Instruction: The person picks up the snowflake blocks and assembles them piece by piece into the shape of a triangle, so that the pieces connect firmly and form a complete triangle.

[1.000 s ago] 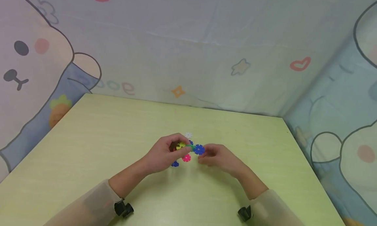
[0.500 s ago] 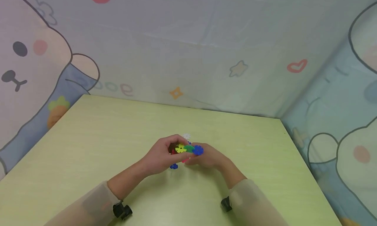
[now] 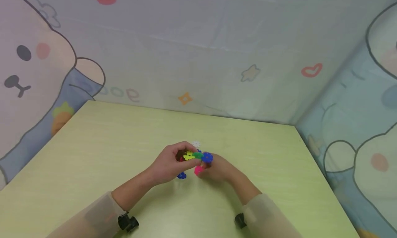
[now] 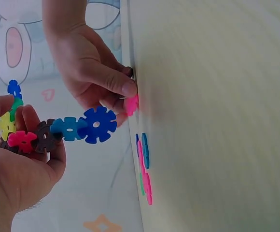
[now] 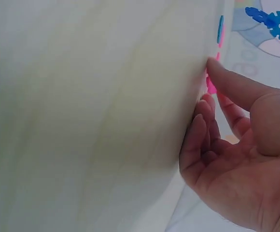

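My left hand holds a chain of joined plastic snowflake discs above the table. In the left wrist view the chain shows a yellow disc, a red disc, a dark brown disc and, at one end, a blue disc. A green disc sits by the left fingertips in the head view. Lower down, my right hand pinches a pink disc at the tabletop, between thumb and fingers. The right hand partly hides that disc in the right wrist view.
More loose discs lie on the pale table, among them a pink one and a teal one. A white disc is seen beyond the hands. A printed cloth wall stands behind the table.
My right hand has moved left from beside the chain's blue end to the pink disc and now pinches it. My left hand has stayed nearly still with the chain.
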The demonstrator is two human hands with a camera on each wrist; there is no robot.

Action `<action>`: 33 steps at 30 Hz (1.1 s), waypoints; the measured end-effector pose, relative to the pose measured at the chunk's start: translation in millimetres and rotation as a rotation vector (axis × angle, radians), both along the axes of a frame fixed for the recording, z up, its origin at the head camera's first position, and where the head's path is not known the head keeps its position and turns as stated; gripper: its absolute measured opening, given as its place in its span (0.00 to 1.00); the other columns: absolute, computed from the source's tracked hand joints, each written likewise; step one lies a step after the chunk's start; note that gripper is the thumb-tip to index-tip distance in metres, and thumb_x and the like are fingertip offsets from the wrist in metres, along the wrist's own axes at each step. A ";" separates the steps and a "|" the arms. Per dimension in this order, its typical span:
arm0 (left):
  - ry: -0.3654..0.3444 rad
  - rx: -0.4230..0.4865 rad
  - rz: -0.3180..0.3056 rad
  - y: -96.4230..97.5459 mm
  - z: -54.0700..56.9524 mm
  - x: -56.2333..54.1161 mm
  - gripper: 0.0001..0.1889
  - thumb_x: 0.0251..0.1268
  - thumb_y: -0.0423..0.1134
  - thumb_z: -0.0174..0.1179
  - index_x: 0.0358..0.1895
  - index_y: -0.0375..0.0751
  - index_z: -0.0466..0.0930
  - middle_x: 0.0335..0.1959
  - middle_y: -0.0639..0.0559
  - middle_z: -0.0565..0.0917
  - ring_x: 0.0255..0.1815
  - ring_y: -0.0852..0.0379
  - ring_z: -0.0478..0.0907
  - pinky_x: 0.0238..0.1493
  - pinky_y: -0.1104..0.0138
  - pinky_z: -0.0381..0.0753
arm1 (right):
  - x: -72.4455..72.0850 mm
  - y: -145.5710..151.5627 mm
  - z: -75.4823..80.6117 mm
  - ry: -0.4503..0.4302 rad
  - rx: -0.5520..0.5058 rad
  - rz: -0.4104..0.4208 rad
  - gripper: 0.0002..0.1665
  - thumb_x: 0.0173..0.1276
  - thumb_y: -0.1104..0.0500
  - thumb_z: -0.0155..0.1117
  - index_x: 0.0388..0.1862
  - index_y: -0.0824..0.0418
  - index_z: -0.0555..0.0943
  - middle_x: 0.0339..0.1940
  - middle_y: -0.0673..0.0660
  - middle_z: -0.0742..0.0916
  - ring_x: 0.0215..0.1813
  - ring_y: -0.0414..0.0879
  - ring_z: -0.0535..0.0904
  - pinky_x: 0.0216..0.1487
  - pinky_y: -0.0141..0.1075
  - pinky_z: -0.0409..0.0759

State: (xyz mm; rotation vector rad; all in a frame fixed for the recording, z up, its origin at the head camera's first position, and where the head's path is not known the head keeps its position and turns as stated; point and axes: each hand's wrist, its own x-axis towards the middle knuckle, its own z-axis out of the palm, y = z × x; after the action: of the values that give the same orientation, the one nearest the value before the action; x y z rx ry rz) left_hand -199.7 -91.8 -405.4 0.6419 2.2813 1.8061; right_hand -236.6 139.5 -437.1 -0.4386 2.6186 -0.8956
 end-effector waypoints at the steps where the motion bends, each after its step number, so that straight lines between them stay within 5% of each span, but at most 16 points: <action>1: -0.003 -0.002 0.001 -0.9 0.0 0.3 0.12 0.74 0.43 0.74 0.54 0.48 0.87 0.46 0.48 0.85 0.36 0.54 0.77 0.35 0.70 0.80 | 1.2 2.0 -0.5 0.011 -0.006 -0.002 0.12 0.72 0.56 0.79 0.41 0.57 0.82 0.34 0.51 0.83 0.42 0.47 0.79 0.49 0.41 0.80; 9: 0.003 -0.016 0.009 -2.8 -1.7 -0.2 0.12 0.75 0.42 0.72 0.55 0.46 0.87 0.45 0.46 0.83 0.37 0.52 0.77 0.36 0.70 0.79 | 21.5 28.9 5.5 0.019 -0.165 -0.111 0.08 0.75 0.55 0.77 0.49 0.52 0.87 0.42 0.51 0.90 0.44 0.46 0.84 0.48 0.39 0.85; 19: 0.012 -0.025 0.014 -3.0 -2.9 -1.6 0.11 0.75 0.41 0.72 0.56 0.46 0.87 0.41 0.49 0.82 0.35 0.51 0.75 0.35 0.69 0.76 | 53.7 50.7 28.7 0.034 -0.671 -0.238 0.12 0.79 0.53 0.74 0.54 0.58 0.88 0.49 0.57 0.93 0.53 0.62 0.91 0.58 0.44 0.92; 33: 0.011 -0.026 -0.002 -0.6 -4.9 -1.2 0.11 0.76 0.41 0.71 0.56 0.45 0.87 0.40 0.48 0.81 0.35 0.52 0.75 0.34 0.70 0.75 | 61.4 44.3 34.8 0.132 -0.742 -0.162 0.11 0.79 0.59 0.73 0.56 0.59 0.88 0.48 0.54 0.92 0.50 0.53 0.92 0.57 0.39 0.92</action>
State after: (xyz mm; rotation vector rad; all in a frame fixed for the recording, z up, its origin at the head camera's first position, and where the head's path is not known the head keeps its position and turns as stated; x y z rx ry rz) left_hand -200.9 -92.4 -410.3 0.6507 2.3060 1.7733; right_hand -175.2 183.8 -402.3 -0.4715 2.3704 -1.9545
